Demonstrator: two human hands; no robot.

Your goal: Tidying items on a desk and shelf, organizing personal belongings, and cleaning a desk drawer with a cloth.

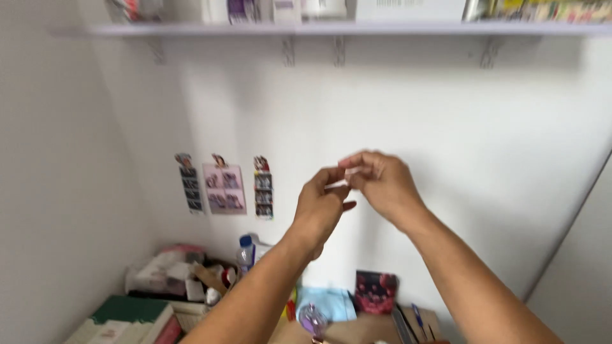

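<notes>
1. White walls meet in a corner, with a shelf (357, 28) running along the top and photo strips (224, 188) stuck lower down.
2. Both hands are raised in front of the wall, fingertips meeting: the left hand (322, 207) and right hand (382, 181) each pinch a small pale thing (338, 186) between them (too blurred to name).
3. It looks light and thin, probably flimsy; holding it by its ends with fingertips seems right.
4. Below, the cluttered worktop (357, 331) carries a water bottle (245, 255) near its back edge, books (127, 318) at the left corner and a dark red packet (375, 292).
</notes>
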